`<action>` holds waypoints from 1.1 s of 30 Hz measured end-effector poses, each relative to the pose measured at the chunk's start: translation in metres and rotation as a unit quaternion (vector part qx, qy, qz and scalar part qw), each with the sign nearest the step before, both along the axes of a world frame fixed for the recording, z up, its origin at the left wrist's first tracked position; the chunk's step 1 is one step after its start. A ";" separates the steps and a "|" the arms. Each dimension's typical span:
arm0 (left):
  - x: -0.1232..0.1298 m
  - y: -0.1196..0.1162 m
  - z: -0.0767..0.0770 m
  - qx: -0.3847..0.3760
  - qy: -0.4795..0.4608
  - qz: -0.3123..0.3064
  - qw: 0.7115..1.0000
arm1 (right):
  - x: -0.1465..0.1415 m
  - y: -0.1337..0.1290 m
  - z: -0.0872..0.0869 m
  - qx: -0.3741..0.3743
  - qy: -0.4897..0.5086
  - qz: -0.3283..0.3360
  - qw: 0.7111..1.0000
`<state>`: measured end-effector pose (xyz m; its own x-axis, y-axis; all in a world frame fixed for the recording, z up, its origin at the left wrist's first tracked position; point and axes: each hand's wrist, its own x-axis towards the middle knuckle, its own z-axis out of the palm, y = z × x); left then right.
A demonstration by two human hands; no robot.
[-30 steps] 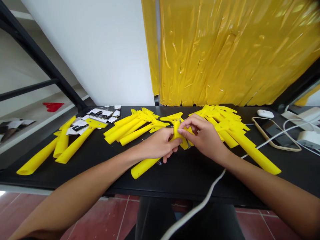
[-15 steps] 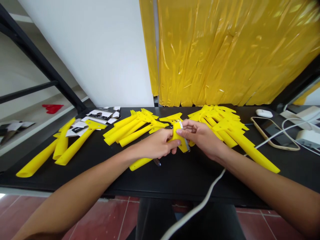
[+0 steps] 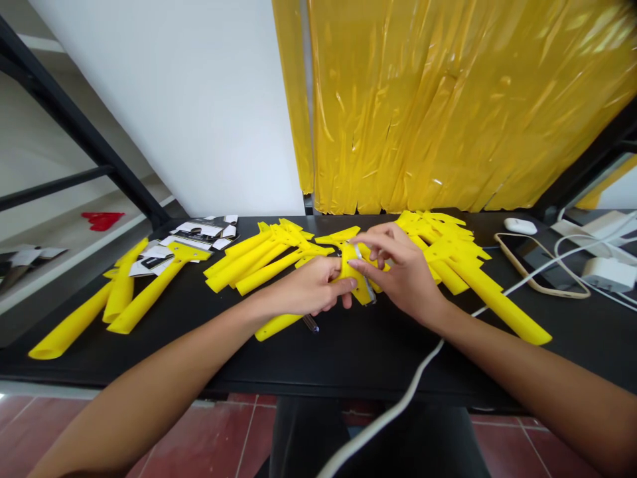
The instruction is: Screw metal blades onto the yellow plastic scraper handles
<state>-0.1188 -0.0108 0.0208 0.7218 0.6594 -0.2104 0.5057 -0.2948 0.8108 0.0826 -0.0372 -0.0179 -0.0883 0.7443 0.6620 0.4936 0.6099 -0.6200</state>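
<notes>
My left hand (image 3: 318, 287) is wrapped round a yellow plastic piece (image 3: 359, 287) with a metal strip along its edge, at the middle of the black table. My right hand (image 3: 398, 265) touches the piece's upper right side with thumb and fingertips, its fingers partly spread. Yellow handles (image 3: 269, 255) lie in a group to the left of my hands, and a larger pile (image 3: 448, 249) lies behind and right. Under my left wrist, another yellow handle (image 3: 281, 325) rests beside a dark pen-like item (image 3: 311, 324).
More yellow handles (image 3: 122, 292) and black-and-white cards (image 3: 202, 232) lie at the left. A phone (image 3: 540, 259), a white case (image 3: 520, 226), a charger (image 3: 610, 273) and cables are at the right. A white cable (image 3: 418, 378) crosses the table's front edge.
My right hand's fingers have lifted and spread over the yellow piece, with the wrist slightly higher. My left hand keeps its hold. The view has shifted slightly.
</notes>
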 end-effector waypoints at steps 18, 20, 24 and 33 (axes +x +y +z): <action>0.002 -0.005 -0.004 0.012 -0.002 0.018 1.000 | -0.001 -0.008 0.005 -0.073 -0.036 0.040 0.996; 0.002 -0.005 -0.004 0.017 -0.004 0.015 1.000 | -0.001 -0.007 0.005 -0.084 -0.019 0.038 0.996; 0.003 -0.006 -0.002 0.020 -0.008 0.015 1.000 | -0.002 -0.006 0.001 -0.112 0.012 0.012 0.994; 0.002 -0.004 -0.001 -0.011 -0.043 0.012 0.999 | -0.007 -0.001 -0.002 -0.238 0.157 0.096 0.954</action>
